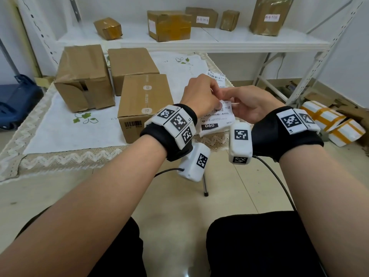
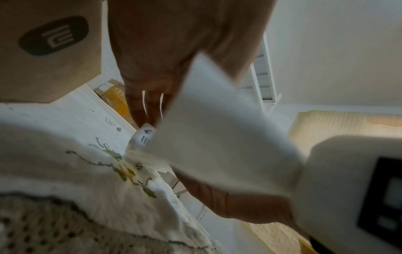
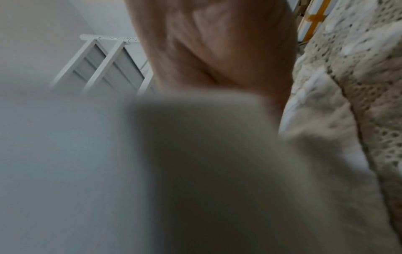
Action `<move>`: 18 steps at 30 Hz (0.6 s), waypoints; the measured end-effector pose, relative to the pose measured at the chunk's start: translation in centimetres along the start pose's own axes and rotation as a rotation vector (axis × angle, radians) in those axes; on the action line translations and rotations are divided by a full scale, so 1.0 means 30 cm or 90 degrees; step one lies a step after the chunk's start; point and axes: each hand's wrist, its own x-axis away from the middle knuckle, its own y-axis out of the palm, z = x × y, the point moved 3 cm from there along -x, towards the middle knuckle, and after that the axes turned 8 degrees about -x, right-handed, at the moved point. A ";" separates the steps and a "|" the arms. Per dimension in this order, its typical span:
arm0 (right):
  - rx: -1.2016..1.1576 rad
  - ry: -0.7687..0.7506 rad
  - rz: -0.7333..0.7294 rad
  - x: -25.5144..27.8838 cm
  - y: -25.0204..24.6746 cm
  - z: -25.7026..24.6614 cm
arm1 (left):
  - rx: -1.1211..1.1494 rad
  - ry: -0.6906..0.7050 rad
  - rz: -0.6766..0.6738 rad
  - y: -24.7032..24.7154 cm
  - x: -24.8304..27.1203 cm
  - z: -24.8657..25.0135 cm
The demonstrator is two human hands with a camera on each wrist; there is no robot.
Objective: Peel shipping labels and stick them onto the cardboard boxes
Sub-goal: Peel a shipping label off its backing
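Both hands hold one white shipping label [image 1: 216, 118] printed with a barcode and "060", above the table's near right edge. My left hand [image 1: 201, 94] pinches its upper left corner, and my right hand [image 1: 247, 102] holds its right side. In the left wrist view the label's blank back [image 2: 217, 137] fills the middle under my left hand's fingers [image 2: 150, 110]. The right wrist view is blurred; only the palm [image 3: 217, 51] and pale paper [image 3: 195, 163] show. Three plain cardboard boxes stand on the table: one nearest [image 1: 143, 100], two behind [image 1: 83, 76] [image 1: 131, 64].
More labels [image 1: 216, 76] lie on the table's right edge. The table carries a white embroidered cloth [image 1: 65, 132] with a lace border. A white shelf [image 1: 199, 40] behind holds several taped boxes, some labelled. White parcels with yellow tape [image 1: 335, 124] lie on the floor at right.
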 end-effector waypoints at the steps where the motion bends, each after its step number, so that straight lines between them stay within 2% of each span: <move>1: 0.017 0.001 0.001 0.004 0.001 -0.001 | -0.007 -0.004 -0.004 0.003 -0.001 -0.003; 12: 0.062 0.030 -0.009 0.019 -0.006 0.001 | -0.050 0.020 -0.009 -0.005 0.004 -0.003; 18: -0.029 0.054 -0.037 0.029 -0.004 0.001 | -0.063 0.055 0.016 -0.017 0.014 0.017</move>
